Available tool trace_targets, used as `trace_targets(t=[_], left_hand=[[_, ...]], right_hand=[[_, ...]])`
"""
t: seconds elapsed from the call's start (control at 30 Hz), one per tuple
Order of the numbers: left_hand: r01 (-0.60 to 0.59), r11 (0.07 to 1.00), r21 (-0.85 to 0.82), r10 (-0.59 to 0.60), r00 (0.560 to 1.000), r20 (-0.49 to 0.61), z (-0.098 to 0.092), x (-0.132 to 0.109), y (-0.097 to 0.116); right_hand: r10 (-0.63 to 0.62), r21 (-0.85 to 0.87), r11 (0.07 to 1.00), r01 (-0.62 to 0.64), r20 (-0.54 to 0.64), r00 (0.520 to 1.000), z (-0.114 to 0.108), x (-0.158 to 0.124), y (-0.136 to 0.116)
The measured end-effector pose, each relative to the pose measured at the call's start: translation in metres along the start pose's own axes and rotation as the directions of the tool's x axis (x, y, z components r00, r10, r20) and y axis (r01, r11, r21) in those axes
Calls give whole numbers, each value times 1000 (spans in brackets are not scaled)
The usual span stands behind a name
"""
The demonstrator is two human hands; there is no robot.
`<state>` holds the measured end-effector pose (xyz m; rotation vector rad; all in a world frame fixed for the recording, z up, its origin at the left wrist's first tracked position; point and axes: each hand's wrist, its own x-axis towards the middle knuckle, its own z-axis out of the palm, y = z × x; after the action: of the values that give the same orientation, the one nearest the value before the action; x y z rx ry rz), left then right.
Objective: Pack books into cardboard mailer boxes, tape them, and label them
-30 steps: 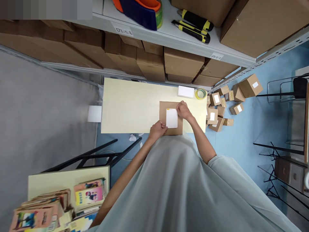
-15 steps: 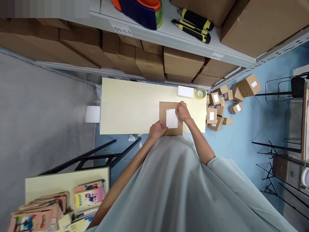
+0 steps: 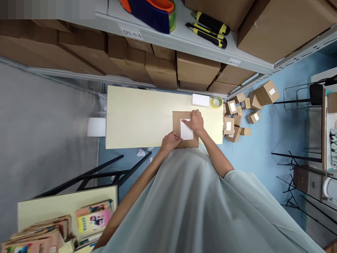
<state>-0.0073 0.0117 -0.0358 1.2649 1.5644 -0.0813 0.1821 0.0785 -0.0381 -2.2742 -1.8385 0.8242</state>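
A flat-topped brown cardboard box (image 3: pixel 185 143) sits at the front edge of the pale yellow table (image 3: pixel 137 119). On its top lies a white label (image 3: pixel 186 133). My left hand (image 3: pixel 171 141) is closed at the box's lower left side, thumb and forefinger by the label's left edge; whether it grips the box or the label is too small to make out. My right hand (image 3: pixel 195 121) rests on the box's upper right, its thumb stretched over the label's top edge and apart from the fingers.
At the table's back right are a white stack of labels or box (image 3: pixel 200 100) and a tape roll (image 3: pixel 216 102). Utility knives (image 3: pixel 209 30) and a tape dispenser (image 3: pixel 155 14) lie on the shelf. Labelled parcels (image 3: pixel 233 121) cover the floor at right; books (image 3: pixel 93 219) fill a lower-left table.
My right hand has moved from the label's upper right corner, and its thumb now reaches left across the label's top. My left hand stays at about the same spot.
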Motion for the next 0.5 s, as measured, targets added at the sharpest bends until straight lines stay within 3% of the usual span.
trace_targets(t=[0.17, 0.37, 0.5], left_hand=[[-2, 1000, 6, 2, 1000, 2, -1, 1, 0], [0, 1000, -25, 0, 1000, 23, -2, -3, 2], [-5, 1000, -29, 6, 1000, 14, -3, -5, 4]], right_hand=[[5, 6, 1000, -5, -13, 1000, 2, 8, 2], [-182, 282, 949, 139, 132, 974, -21, 16, 43], [-196, 263, 954, 146, 175, 965, -27, 16, 44]])
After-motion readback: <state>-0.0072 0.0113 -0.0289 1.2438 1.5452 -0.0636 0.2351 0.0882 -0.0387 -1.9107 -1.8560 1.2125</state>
